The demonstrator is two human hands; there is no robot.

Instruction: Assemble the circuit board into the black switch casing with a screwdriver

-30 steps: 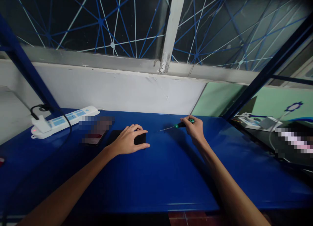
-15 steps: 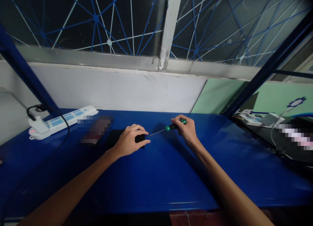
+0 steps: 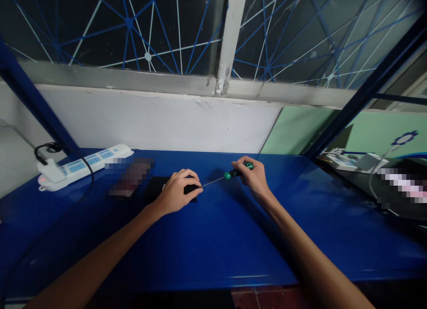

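Blue tabletop (image 3: 213, 246) set against a pale wall (image 3: 160, 122), beneath windows (image 3: 187, 24) patterned with blue and white lines. At far left lies a white power strip (image 3: 103, 157) with pale-blue socket panels and a red light; its small printing is too blurred to read. It bears a white plug (image 3: 53, 174) with a black cable (image 3: 92, 177). Next, a dark, phone-like slab (image 3: 131, 180) lies flat, partly pixelated, so that any lettering is illegible. Near the centre, a flat black object (image 3: 153, 189) rests on the tabletop under the left hand (image 3: 178, 191), whose thumb and forefinger nearly meet at its right end; whether they pinch anything cannot be told. Between the hands, a green-and-black screwdriver (image 3: 228, 175) points leftward, its tip at those fingertips, its handle gripped by the right hand (image 3: 251, 175). At far right, a green panel (image 3: 373, 135) carries a dark-blue gear emblem (image 3: 404, 139).
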